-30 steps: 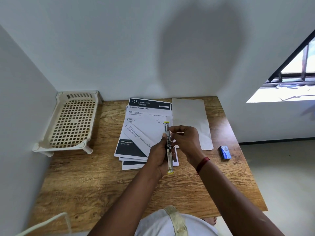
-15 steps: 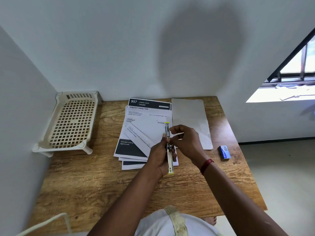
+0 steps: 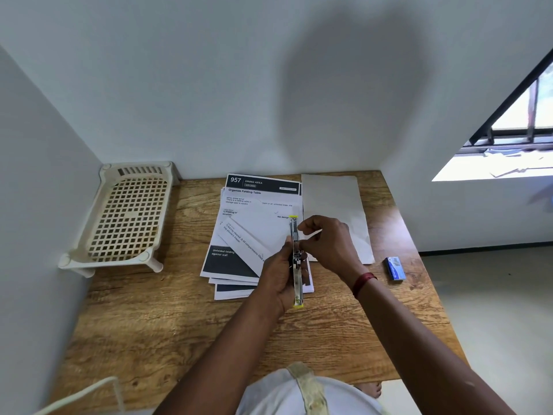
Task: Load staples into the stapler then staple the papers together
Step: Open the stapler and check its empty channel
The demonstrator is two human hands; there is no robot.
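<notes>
A slim metal stapler (image 3: 296,265) with yellow ends is held above the table, opened out lengthwise. My left hand (image 3: 278,275) grips its lower half. My right hand (image 3: 327,245) pinches at the stapler's middle from the right; whether staples sit between the fingers is too small to tell. Under both hands lies a stack of printed papers (image 3: 251,223), slightly fanned, with a folded sheet on top. A small blue staple box (image 3: 395,268) lies on the table to the right.
A blank white sheet (image 3: 335,205) lies right of the stack. A cream plastic rack (image 3: 125,217) stands at the left against the wall. The wooden table (image 3: 167,319) sits in a corner; its right edge drops to the floor.
My right hand has slid down from the stapler's top end to its middle. The left hand and stapler have stayed in place.
</notes>
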